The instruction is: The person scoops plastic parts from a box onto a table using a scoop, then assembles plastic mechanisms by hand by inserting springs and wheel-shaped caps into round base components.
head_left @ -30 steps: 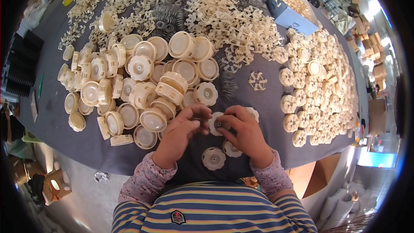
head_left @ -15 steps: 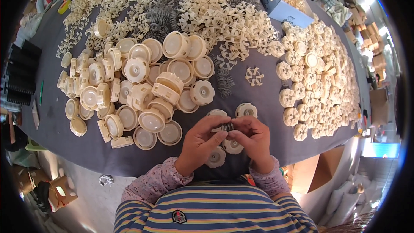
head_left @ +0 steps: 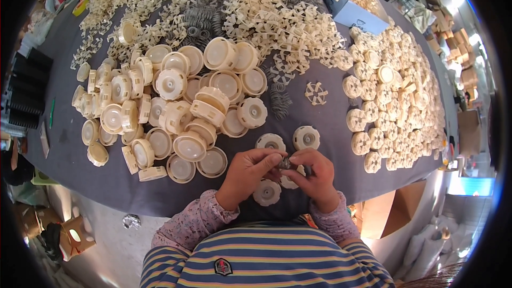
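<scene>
A dark badge (head_left: 223, 266) with a red motif sits on the striped shirt (head_left: 288, 250); any lettering on it is too small to read. The blue box (head_left: 362, 20) at the table's (head_left: 336, 128) far right carries a small dark mark on its side, also unreadable.

A second ago the hands were apart, the left one loosely curled over the table. Now, as half a second ago, they meet above the near part of the table. The coils that showed upright between the thumbs half a second ago now appear as a smaller dark bundle, partly hidden by the fingers.

The left hand (head_left: 247, 175) pinches the grey spring (head_left: 285, 163) between thumb and fingers; the right hand (head_left: 316, 173) grips it from the other side. Four white caps (head_left: 267, 192) lie around and under the hands, one partly covered by the right hand. Beyond them lie a lone star piece (head_left: 316, 94) and a clump of springs (head_left: 279, 102); the cream cap pile (head_left: 173, 114) is to the left, the round slotted parts (head_left: 392, 112) to the right, their layout unchanged.
</scene>
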The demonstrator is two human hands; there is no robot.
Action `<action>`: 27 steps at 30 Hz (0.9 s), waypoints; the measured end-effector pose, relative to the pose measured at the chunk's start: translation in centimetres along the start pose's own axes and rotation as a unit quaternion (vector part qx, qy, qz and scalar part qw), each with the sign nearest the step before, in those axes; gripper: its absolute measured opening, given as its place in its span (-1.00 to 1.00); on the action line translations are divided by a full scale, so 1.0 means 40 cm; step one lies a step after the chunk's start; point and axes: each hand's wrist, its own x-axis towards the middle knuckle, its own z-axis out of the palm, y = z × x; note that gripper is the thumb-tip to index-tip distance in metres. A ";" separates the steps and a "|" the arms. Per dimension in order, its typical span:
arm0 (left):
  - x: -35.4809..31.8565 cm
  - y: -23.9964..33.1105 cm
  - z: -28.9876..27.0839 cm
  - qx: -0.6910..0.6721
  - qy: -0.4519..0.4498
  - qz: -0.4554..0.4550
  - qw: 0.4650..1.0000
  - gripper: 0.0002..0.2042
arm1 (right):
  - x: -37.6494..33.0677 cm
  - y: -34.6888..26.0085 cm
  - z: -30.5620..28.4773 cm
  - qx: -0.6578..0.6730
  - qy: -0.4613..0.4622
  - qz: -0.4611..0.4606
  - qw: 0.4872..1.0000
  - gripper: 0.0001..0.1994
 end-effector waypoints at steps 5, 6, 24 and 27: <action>0.015 -0.004 -0.021 0.028 0.008 -0.024 0.999 -0.70 | 0.001 -0.009 0.021 -0.083 -0.023 -0.112 0.990 -0.61; 0.017 -0.006 -0.026 0.033 0.003 -0.025 0.999 -0.71 | 0.002 -0.008 0.024 -0.107 -0.033 -0.149 0.982 -0.61; -0.117 0.015 -0.029 0.550 -0.073 0.247 0.794 -0.69 | -0.104 0.000 -0.065 -0.153 -0.067 0.010 0.986 -0.72; -0.116 0.017 -0.033 0.579 -0.081 0.254 0.771 -0.62 | -0.081 -0.015 -0.061 -0.161 -0.081 0.011 0.984 -0.72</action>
